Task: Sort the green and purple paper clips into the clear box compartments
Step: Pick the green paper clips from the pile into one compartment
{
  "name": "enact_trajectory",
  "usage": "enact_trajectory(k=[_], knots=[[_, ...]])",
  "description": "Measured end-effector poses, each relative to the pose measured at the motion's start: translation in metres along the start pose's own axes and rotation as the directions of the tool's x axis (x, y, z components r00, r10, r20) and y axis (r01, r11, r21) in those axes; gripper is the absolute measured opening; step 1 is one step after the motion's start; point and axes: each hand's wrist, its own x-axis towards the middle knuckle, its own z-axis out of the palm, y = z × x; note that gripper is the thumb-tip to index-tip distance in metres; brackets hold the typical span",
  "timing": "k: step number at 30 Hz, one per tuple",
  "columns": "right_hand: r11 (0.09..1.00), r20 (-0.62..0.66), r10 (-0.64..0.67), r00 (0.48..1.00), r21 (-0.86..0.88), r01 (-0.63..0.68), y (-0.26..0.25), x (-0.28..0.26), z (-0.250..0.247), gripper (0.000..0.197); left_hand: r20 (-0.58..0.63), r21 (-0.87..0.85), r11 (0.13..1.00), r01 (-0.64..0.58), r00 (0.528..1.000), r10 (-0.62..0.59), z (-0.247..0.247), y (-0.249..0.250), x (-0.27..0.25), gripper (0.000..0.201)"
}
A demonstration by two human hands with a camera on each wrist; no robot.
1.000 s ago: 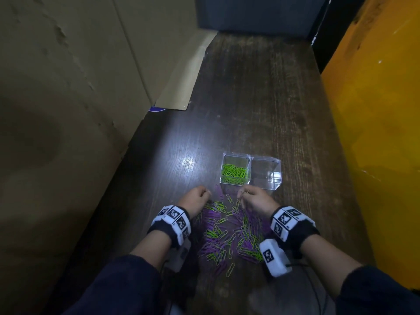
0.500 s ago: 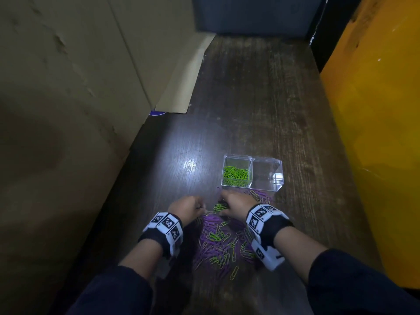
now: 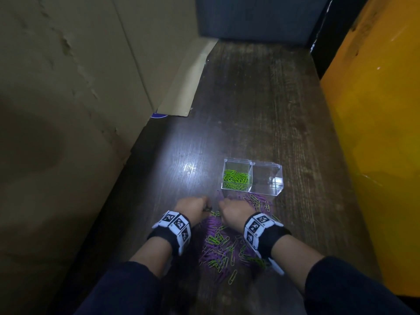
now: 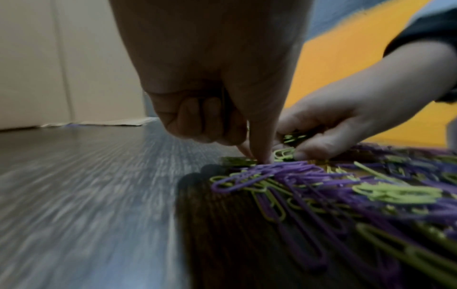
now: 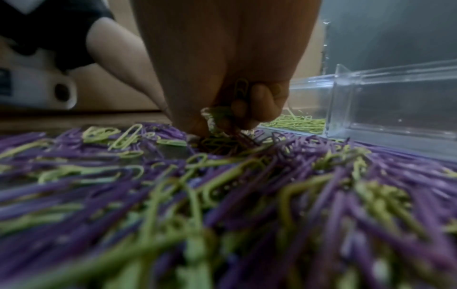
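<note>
A mixed pile of green and purple paper clips (image 3: pixel 223 243) lies on the dark wooden table, just in front of the clear two-compartment box (image 3: pixel 279 178). Its left compartment holds green clips (image 3: pixel 235 179); the right one looks empty. My left hand (image 3: pixel 193 206) is at the pile's far left edge, with thumb and index tip pinching a green clip (image 4: pixel 237 161) on the table and the other fingers curled. My right hand (image 3: pixel 234 212) is close beside it, its curled fingers holding a bunch of green clips (image 5: pixel 241 91) while the fingertips dig into the pile.
A cardboard wall (image 3: pixel 68 110) runs along the left of the table (image 3: pixel 261 98), and a yellow panel (image 3: pixel 375 133) along the right. A dark blue-grey box (image 3: pixel 254 17) closes off the far end. A cardboard flap (image 3: pixel 184 87) lies on the table at far left.
My right hand has moved left across the pile and now sits next to my left hand. The left hand has stayed at the pile's far left edge.
</note>
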Motion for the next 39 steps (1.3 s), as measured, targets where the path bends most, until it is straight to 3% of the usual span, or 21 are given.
enact_trajectory(k=[5, 7, 9, 14, 17, 20, 23, 25, 27, 30, 32, 35, 36, 37, 39], knots=[[0.999, 0.012, -0.030, 0.999, -0.015, 0.030, -0.002, -0.004, 0.002, 0.035, 0.065, 0.058, 0.996, -0.064, 0.996, 0.060, 0.002, 0.002, 0.007, 0.026], [0.994, -0.020, 0.026, 0.999, 0.103, -0.024, 0.002, -0.010, 0.000, 0.034, 0.077, -0.007, 0.998, -0.054, 0.995, 0.055, 0.003, 0.000, 0.005, 0.027], [0.940, -0.049, 0.110, 0.993, 0.329, -0.088, 0.010, -0.017, -0.002, 0.029, 0.061, -0.168, 0.986, -0.019, 0.998, 0.030, 0.005, -0.006, 0.003, 0.021], [0.646, -0.034, 0.220, 0.975, 0.754, -0.120, 0.028, -0.027, 0.005, 0.011, -0.028, -0.566, 0.823, 0.050, 0.996, -0.079, 0.001, -0.020, -0.006, 0.026], [0.356, 0.068, 0.269, 0.961, 0.920, -0.165, 0.029, -0.033, 0.006, 0.021, -0.007, -0.701, 0.707, 0.089, 0.991, -0.133, 0.005, -0.021, -0.016, 0.016], [0.035, 0.162, 0.198, 0.967, 0.984, -0.172, 0.025, -0.042, 0.006, 0.027, 0.038, -0.722, 0.681, 0.118, 0.991, -0.132, 0.013, -0.020, -0.024, 0.027], [-0.122, 0.224, 0.089, 0.971, 0.969, -0.212, 0.018, -0.049, 0.006, 0.023, 0.013, -0.690, 0.714, 0.118, 0.989, -0.151, 0.019, -0.014, -0.033, 0.031], [-0.110, 0.245, 0.063, 0.967, 0.965, -0.237, 0.015, -0.050, 0.008, 0.023, -0.004, -0.634, 0.764, 0.125, 0.986, -0.165, 0.021, -0.009, -0.041, 0.023], [-0.009, 0.223, 0.084, 0.971, 0.975, -0.223, 0.013, -0.051, 0.011, 0.022, 0.018, -0.578, 0.807, 0.122, 0.990, -0.137, 0.025, -0.003, -0.049, 0.014], [0.132, 0.230, 0.092, 0.969, 0.962, -0.241, 0.012, -0.052, 0.017, 0.020, 0.034, -0.368, 0.926, 0.078, 0.997, -0.070, 0.031, 0.004, -0.060, 0.021], [0.143, 0.271, 0.128, 0.954, 0.947, -0.288, 0.008, -0.052, 0.017, 0.022, 0.013, -0.235, 0.971, 0.038, 0.999, -0.036, 0.036, 0.007, -0.064, 0.026], [0.111, 0.329, 0.201, 0.923, 0.928, -0.356, 0.001, -0.050, 0.014, 0.023, -0.031, -0.168, 0.986, -0.013, 0.999, 0.008, 0.041, 0.007, -0.064, 0.027], [0.143, 0.321, 0.223, 0.921, 0.923, -0.356, -0.001, -0.050, 0.014, 0.022, -0.049, -0.157, 0.987, -0.025, 0.999, 0.017, 0.041, 0.006, -0.064, 0.026], [0.213, 0.284, 0.243, 0.927, 0.917, -0.337, -0.003, -0.049, 0.015, 0.024, -0.065, -0.146, 0.989, -0.033, 0.998, 0.023, 0.041, 0.006, -0.064, 0.025], [0.454, 0.182, 0.256, 0.949, 0.844, -0.285, -0.004, -0.046, 0.022, 0.032, -0.094, -0.130, 0.991, -0.043, 0.995, 0.030, 0.040, 0.004, -0.064, 0.022]])
